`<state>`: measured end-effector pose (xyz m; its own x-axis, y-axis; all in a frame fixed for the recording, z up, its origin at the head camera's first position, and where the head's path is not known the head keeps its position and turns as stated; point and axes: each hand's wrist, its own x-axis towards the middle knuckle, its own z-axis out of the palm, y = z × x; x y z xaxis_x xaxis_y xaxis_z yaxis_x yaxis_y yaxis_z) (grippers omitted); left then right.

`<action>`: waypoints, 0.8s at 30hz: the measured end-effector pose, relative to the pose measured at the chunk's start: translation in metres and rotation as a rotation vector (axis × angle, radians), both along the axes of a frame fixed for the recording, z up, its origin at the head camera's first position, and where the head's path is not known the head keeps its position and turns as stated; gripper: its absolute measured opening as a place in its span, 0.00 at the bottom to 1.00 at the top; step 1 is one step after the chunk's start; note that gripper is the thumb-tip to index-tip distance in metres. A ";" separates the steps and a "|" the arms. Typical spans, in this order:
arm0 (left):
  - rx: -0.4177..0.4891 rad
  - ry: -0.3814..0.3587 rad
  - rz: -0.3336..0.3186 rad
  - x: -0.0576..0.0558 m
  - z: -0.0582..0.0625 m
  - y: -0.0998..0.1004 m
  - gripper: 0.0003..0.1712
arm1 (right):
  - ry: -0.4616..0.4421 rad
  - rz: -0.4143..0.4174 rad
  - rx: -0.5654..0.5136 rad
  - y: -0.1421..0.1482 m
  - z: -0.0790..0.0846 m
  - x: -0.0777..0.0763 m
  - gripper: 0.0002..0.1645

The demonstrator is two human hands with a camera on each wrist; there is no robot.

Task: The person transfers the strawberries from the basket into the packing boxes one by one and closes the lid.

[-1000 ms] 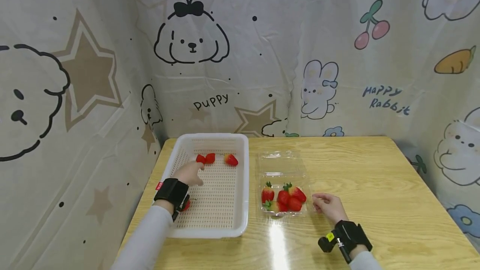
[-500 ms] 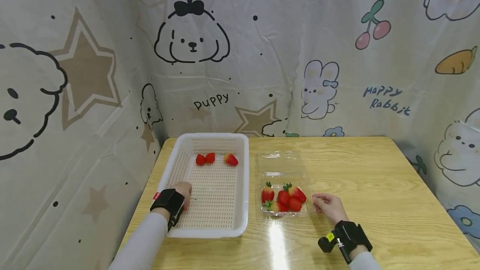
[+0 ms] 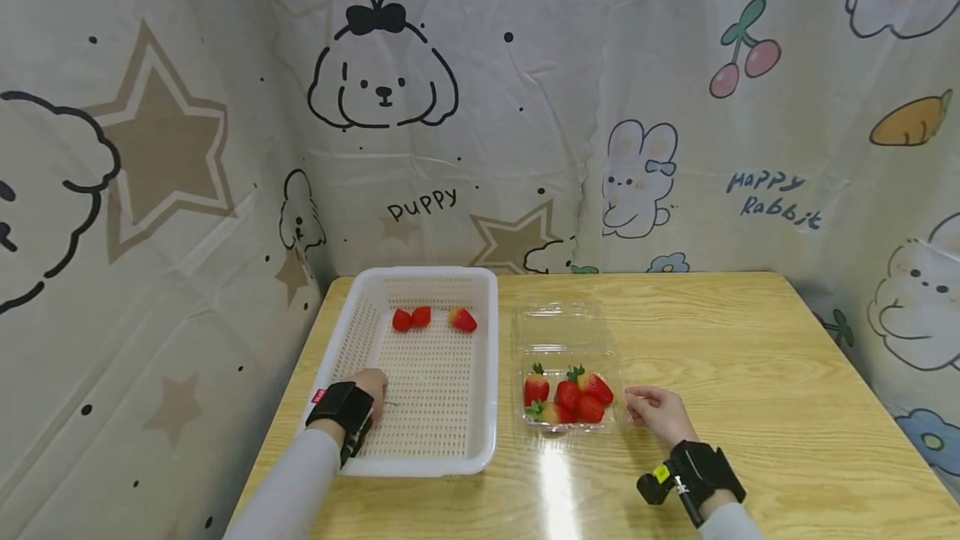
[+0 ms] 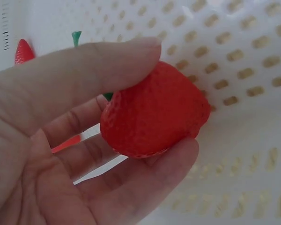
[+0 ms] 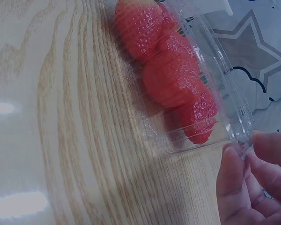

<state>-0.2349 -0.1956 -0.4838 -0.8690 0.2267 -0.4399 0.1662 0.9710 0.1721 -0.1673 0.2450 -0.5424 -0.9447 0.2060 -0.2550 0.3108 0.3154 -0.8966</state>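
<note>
Inside the white perforated basket [image 3: 487, 373], near its left wall, my left hand [image 3: 369, 390] pinches a strawberry [image 4: 154, 112] between thumb and fingers; a green stem shows behind the thumb. In the head view that strawberry is mostly hidden by the hand. My right hand [image 3: 662, 413] pinches the right rim of a clear plastic clamshell box [image 5: 171, 149], whose lid [image 3: 562, 325] lies folded back. Several strawberries [image 3: 568, 395] with green leaves are in the box. Two red strawberries [image 3: 412, 319] and one paler-topped strawberry [image 3: 462, 320] lie at the basket's far end.
A wooden table [image 3: 712, 340] carries the basket on the left and the box just right of it. Behind and at both sides hangs a printed curtain [image 3: 450, 148]. A black wrist camera is strapped on each wrist.
My left hand has drawn back from the basket's far strawberries to the near left and taken hold of a strawberry there. My right hand keeps its place at the box rim.
</note>
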 end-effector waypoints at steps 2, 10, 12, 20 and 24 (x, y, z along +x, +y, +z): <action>0.009 0.010 0.000 -0.003 -0.001 0.002 0.17 | 0.006 0.001 -0.001 0.000 0.000 0.001 0.18; 0.248 0.223 -0.013 -0.039 0.012 0.014 0.13 | 0.007 -0.001 -0.001 0.000 0.001 0.001 0.18; 0.320 0.326 -0.022 -0.045 0.022 0.020 0.13 | 0.005 -0.003 0.001 0.000 0.001 0.002 0.18; 0.468 0.573 -0.068 -0.048 0.065 0.059 0.21 | -0.005 -0.005 0.007 0.000 0.003 0.001 0.18; 0.521 0.605 -0.117 -0.045 0.078 0.083 0.21 | 0.003 -0.001 0.001 0.000 0.003 0.000 0.18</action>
